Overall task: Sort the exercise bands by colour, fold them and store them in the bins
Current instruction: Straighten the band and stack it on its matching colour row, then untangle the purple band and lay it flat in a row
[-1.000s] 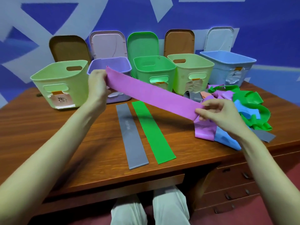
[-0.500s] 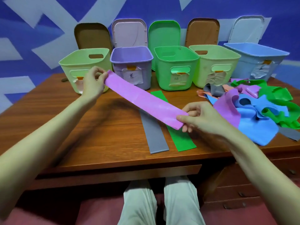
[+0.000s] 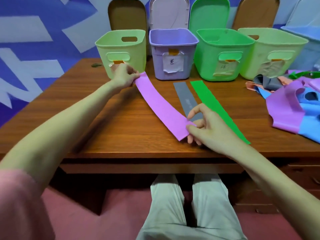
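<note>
The left hand (image 3: 125, 77) and right hand (image 3: 203, 126) are each pinching an end of the purple band (image 3: 161, 106), lying near the table's (image 3: 97, 122) middle. Gray band (image 3: 187, 99) and green band (image 3: 216, 106) are lying flat beside it. At three o'clock, a pile (image 3: 292, 104) is waiting. No band looks folded, and I cannot tell what the bins are holding, like the purple bin (image 3: 173, 42) at twelve.

Single view, head-worn, wide-angle. It sat on my head and looked forward and steeply down from above the near edge of the wooden desk (image 3: 107, 122), close enough that both my forearms entered from the bottom corners and my knees showed beneath the desk front. The far limit was the row of bins (image 3: 173, 54) against the blue wall; their propped lids were cropped at the top. Straight edges bowed toward the margins. No second view shared the scene.
</note>
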{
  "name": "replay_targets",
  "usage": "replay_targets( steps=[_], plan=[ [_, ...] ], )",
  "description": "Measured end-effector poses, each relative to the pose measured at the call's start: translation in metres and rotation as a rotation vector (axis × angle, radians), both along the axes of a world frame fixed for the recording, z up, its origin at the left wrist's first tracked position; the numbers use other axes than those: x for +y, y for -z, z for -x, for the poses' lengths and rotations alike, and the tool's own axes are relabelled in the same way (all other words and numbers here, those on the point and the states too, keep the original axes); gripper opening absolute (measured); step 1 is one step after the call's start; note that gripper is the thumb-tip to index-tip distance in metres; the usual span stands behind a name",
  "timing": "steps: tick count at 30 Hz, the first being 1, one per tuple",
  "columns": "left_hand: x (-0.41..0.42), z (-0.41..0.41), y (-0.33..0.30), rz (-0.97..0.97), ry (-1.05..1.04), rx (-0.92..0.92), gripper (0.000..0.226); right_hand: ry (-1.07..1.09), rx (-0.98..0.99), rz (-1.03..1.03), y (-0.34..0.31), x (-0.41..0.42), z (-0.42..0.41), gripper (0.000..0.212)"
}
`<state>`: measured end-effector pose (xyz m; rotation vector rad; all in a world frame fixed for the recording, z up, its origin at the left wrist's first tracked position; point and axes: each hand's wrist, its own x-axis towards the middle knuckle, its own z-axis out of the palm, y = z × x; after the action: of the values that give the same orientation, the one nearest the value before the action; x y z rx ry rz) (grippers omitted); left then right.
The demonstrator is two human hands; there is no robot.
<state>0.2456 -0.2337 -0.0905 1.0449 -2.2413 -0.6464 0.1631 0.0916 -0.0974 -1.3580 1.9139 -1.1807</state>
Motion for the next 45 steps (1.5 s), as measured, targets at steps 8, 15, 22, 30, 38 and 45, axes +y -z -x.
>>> replay_targets(
  steps=[8,15,22,30,38,45],
  plan=[
    [0.021,0.045,0.0,0.161,0.15,-0.088,0.018,-0.045,0.089,-0.096,0.002,0.0,-0.016,0.017],
    [0.02,0.059,0.007,0.145,0.162,-0.117,0.015,-0.062,0.077,-0.112,0.001,-0.002,-0.021,0.009],
    [0.029,0.066,0.016,0.151,0.19,-0.086,0.016,-0.08,0.111,-0.159,0.001,-0.002,-0.023,0.011],
    [0.032,0.066,0.021,0.178,0.143,-0.136,0.016,-0.078,0.312,-0.19,0.002,-0.007,-0.018,0.017],
    [0.05,0.071,0.012,0.195,0.064,-0.03,0.021,-0.199,0.357,-0.135,-0.009,-0.003,0.001,0.014],
    [0.101,0.09,0.0,0.282,0.313,-0.061,0.018,0.144,0.412,0.075,-0.007,0.027,0.071,0.012]
  ],
)
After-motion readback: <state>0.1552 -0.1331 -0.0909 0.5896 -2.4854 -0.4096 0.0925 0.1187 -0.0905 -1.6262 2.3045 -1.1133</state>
